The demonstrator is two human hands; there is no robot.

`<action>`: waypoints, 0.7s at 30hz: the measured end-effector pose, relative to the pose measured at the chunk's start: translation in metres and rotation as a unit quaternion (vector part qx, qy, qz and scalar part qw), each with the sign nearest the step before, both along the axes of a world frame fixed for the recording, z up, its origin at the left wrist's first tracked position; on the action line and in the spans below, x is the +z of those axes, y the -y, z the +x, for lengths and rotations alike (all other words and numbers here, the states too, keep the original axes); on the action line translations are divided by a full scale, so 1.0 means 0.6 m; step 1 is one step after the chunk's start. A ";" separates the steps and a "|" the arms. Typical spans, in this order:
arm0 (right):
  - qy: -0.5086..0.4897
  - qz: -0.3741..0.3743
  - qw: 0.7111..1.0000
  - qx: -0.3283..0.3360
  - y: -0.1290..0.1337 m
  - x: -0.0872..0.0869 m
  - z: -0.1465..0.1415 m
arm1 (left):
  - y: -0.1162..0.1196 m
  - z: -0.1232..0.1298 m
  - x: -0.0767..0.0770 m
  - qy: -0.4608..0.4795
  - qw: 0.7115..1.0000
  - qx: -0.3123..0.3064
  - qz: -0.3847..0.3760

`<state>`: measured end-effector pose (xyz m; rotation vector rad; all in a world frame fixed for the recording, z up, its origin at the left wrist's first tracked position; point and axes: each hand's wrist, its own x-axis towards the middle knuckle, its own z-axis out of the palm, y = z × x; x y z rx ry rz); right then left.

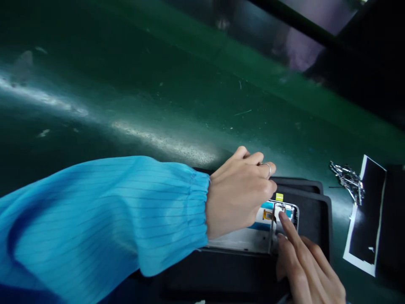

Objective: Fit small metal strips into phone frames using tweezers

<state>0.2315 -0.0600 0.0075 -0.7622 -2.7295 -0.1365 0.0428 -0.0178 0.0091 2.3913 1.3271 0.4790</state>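
Note:
An opened smartphone point(257, 242) lies in a black tray, its silver inner frame, blue strips and an orange flex connector showing. A yellow tab point(279, 197) sticks out at its far edge. My left hand point(242, 194), in a blue striped sleeve with a ring on one finger, arches over the phone with fingers curled under. Whatever those fingers hold is hidden behind the knuckles. At the phone's right end, my right hand point(308, 261) rests its outstretched index fingertip on the inner parts. Its thumb is close by, apart from the index finger.
Under the phone, the black tray point(314, 219) seems stacked on another. To the right, a pile of small shiny metal parts point(349, 181) sits against a black sheet with a white border point(367, 228). The green tabletop point(177, 97) stretches beyond; its far edge is blurred.

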 end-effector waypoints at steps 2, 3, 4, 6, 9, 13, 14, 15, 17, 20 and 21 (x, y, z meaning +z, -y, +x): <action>-0.004 0.004 1.000 -0.008 0.001 0.000 0.000 | 0.002 0.000 -0.003 0.006 1.000 0.002 0.006; 0.007 0.003 1.000 -0.002 0.000 0.000 0.001 | 0.003 0.000 -0.003 0.009 1.000 0.003 0.005; 0.019 0.002 1.000 0.005 -0.002 -0.001 0.001 | 0.003 0.000 -0.003 0.011 1.000 0.004 0.003; 0.039 0.004 0.999 0.017 -0.005 -0.002 0.002 | 0.003 0.000 -0.003 0.012 1.000 0.006 0.001; 0.049 0.009 0.999 0.016 -0.006 -0.002 0.005 | 0.002 0.000 -0.002 0.015 1.000 0.009 0.003; 0.036 0.002 0.999 0.016 -0.002 -0.002 0.005 | 0.002 0.001 -0.002 0.007 1.000 0.014 0.007; 0.027 0.000 1.000 0.010 0.000 -0.002 0.003 | 0.002 0.001 -0.002 0.002 1.000 0.014 0.010; 0.013 -0.002 1.000 -0.006 0.002 -0.003 0.001 | 0.002 0.002 -0.002 -0.001 1.000 0.013 0.013; -0.023 0.002 0.998 -0.056 0.007 -0.006 -0.005 | 0.003 0.002 -0.003 -0.006 1.000 0.013 0.017; -0.070 0.008 0.991 -0.112 0.014 -0.013 -0.011 | 0.005 0.002 -0.004 -0.005 1.000 0.015 0.018; -0.073 0.005 0.991 -0.114 0.015 -0.014 -0.011 | 0.005 0.003 -0.004 -0.004 1.000 0.016 0.018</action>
